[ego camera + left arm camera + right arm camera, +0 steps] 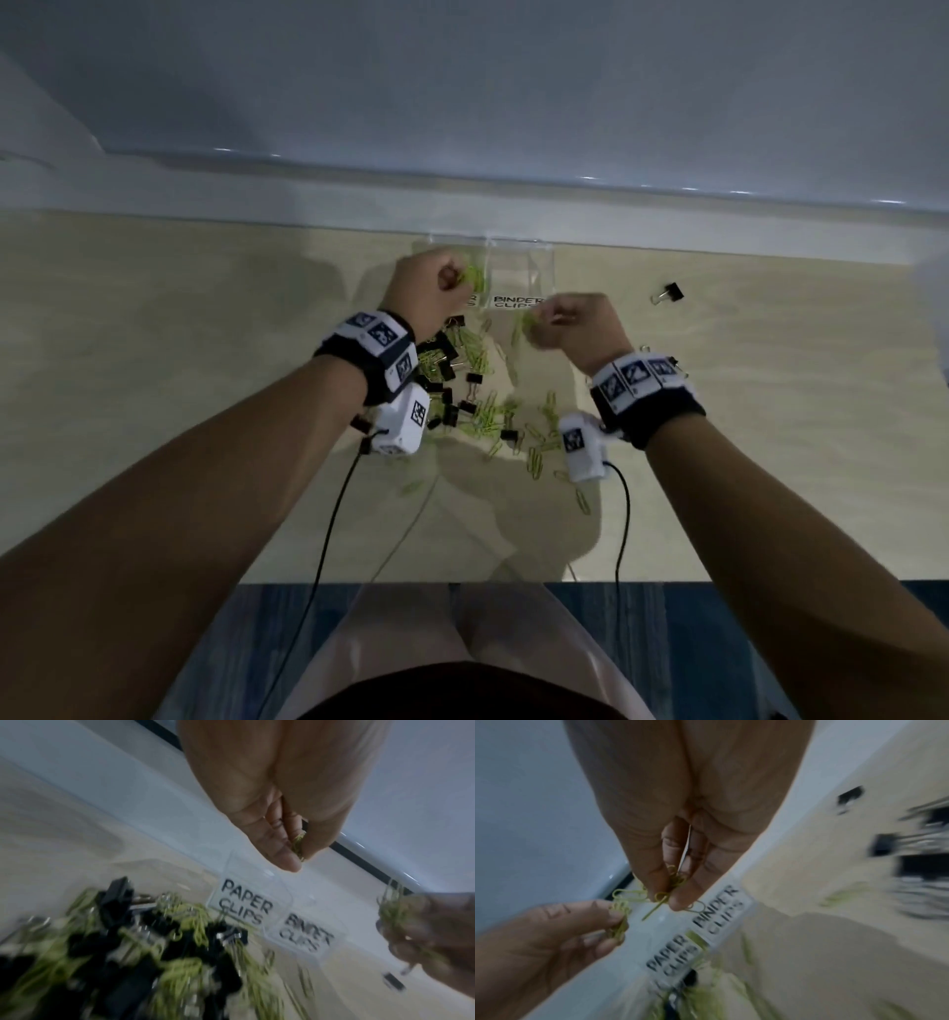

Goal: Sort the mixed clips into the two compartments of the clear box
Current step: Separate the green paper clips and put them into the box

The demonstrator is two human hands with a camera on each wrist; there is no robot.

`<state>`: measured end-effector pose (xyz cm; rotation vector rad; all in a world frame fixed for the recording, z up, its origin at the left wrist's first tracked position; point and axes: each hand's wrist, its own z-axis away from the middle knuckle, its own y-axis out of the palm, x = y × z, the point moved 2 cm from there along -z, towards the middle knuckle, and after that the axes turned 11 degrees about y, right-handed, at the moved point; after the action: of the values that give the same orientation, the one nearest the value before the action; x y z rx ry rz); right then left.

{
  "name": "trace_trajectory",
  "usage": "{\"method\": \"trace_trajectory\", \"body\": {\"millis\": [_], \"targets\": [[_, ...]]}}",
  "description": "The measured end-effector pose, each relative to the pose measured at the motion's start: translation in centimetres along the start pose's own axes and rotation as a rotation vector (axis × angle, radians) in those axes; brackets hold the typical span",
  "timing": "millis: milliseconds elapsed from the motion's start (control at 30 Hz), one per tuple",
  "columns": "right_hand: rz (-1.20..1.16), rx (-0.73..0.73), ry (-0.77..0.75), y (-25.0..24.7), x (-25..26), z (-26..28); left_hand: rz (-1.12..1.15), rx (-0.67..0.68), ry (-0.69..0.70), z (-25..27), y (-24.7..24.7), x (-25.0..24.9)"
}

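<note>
A clear two-compartment box (518, 262) stands at the table's far edge, labelled PAPER CLIPS (244, 902) on the left and BINDER CLIPS (516, 302) on the right. My left hand (452, 280) pinches a bunch of green paper clips (473, 277) over the left compartment. My right hand (544, 321) pinches more green paper clips (664, 894) just in front of the box. A mixed pile of green paper clips and black binder clips (462, 380) lies between my wrists.
One black binder clip (670, 294) lies alone to the right of the box. Loose paper clips (536, 457) are scattered toward the near side. A grey wall ledge (462, 200) runs right behind the box. Cables hang from both wrist cameras.
</note>
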<state>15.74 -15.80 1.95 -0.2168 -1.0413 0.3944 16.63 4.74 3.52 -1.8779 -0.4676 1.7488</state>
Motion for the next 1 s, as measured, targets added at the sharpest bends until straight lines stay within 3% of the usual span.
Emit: {"method": "trace_trajectory", "body": {"millis": [100,200,300,367,433,500,600,667,767,867,1000], "targets": [[0.031,-0.068,-0.088,1.5,4.4,-2.6,-0.037,-0.11,-0.051,-2.3,-1.2,0.8],[0.086,-0.102,-0.084,4.0,7.1,-4.9,-0.148,-0.072,-0.074,-3.9,-1.0,1.5],[0.279,-0.107,-0.079,5.5,8.1,-6.1,-0.215,-0.025,-0.095,-4.2,-0.5,1.9],[0.42,-0.107,-0.154,5.3,7.9,-5.6,-0.295,-0.029,-0.056,-3.4,-0.3,1.7],[0.543,-0.125,-0.293,4.4,6.8,-4.4,-0.352,-0.041,0.048,-1.5,0.3,1.3],[0.63,-0.089,-0.372,3.9,4.7,-3.3,-0.361,0.049,0.137,0.7,1.6,1.2],[0.86,0.13,-0.309,4.3,1.2,-2.2,-0.413,0.275,0.171,2.8,4.6,2.1],[1.038,0.247,-0.295,4.7,-0.6,-1.7,-0.47,0.351,0.154,3.3,6.0,2.8],[1.176,0.261,-0.316,4.1,-2.4,-0.6,-0.529,0.407,0.168,3.8,7.2,3.4],[1.158,0.26,-0.328,2.6,-4.4,1.3,-0.515,0.46,0.199,4.1,8.0,3.3],[0.935,0.228,-0.403,0.3,-7.5,3.9,-0.374,0.555,0.272,4.8,9.0,1.6]]}}
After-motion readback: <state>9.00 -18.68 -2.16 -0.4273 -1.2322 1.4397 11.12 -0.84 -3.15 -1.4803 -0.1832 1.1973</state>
